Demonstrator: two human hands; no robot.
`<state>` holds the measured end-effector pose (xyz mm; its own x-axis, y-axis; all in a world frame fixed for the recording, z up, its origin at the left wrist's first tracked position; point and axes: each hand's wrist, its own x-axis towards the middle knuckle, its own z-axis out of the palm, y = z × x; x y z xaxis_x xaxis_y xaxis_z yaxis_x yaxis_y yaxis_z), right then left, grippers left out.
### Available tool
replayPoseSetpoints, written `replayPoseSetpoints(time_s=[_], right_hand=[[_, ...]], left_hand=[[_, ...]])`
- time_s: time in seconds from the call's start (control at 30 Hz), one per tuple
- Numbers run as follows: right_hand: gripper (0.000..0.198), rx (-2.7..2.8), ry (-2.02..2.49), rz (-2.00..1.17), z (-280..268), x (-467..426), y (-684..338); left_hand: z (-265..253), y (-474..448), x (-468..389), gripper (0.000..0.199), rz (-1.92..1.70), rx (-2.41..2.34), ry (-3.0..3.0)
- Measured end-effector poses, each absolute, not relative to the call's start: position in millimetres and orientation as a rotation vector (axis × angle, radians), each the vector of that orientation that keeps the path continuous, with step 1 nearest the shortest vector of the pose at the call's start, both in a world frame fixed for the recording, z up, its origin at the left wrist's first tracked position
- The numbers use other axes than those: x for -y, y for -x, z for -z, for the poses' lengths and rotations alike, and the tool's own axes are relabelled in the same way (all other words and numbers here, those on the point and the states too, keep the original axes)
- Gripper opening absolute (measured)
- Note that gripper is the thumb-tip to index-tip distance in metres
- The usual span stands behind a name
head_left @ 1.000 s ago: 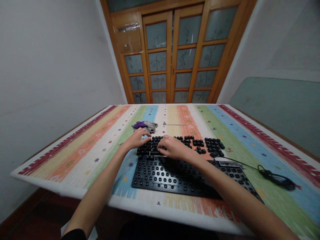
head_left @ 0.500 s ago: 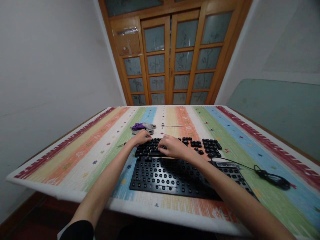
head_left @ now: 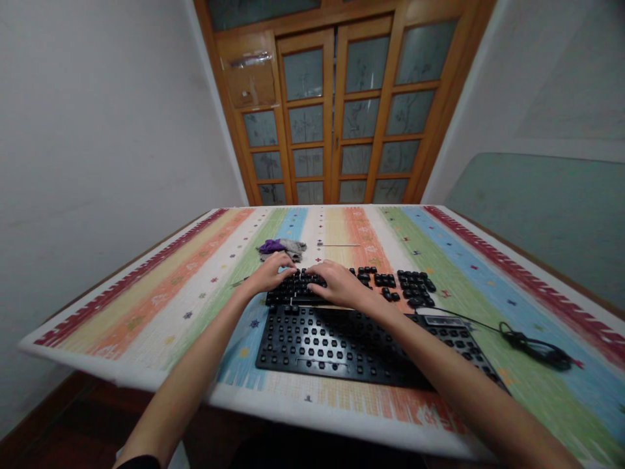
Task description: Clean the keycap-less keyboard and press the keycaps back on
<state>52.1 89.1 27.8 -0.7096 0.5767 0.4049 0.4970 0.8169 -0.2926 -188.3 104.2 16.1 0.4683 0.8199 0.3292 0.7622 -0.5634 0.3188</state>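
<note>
A black keyboard base (head_left: 332, 345) lies near the table's front edge, with small key stems showing across it and several keycaps on its upper left corner. Behind it, loose black keycaps (head_left: 293, 286) are laid out in rows on the cloth. My left hand (head_left: 273, 272) rests over the far left of these rows, thumb and fingers apart. Over the middle of the rows is my right hand (head_left: 336, 284), its fingers stretched forward and the thumb held away from them. No object shows in either hand, though the fingertips partly hide the keycaps beneath.
A purple and grey cloth (head_left: 282, 249) lies behind my left hand. Farther back is a thin rod-like tool (head_left: 342, 245). More keycaps (head_left: 415, 286) sit to the right, near a coiled black cable (head_left: 534, 348). A striped tablecloth (head_left: 166, 306) covers the table.
My right hand's fingers have stretched out from a more curled pose, thumb now farther apart. My left hand has shifted only slightly. The keyboard base and keycap rows look the same.
</note>
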Motion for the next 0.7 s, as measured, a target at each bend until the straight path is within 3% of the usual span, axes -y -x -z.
replayPoseSetpoints(time_s=[0.47, 0.7], right_hand=[[0.012, 2.539, 0.700, -0.661, -20.6, -85.9, -46.3], [0.007, 2.607, 0.687, -0.719, -16.0, -81.6, -42.9]], left_hand=[[-11.3, 164.2, -41.6, 0.020, -0.706, -1.169, -2.511], [-6.0, 170.0, -33.1, 0.014, -0.711, -1.172, -2.482]])
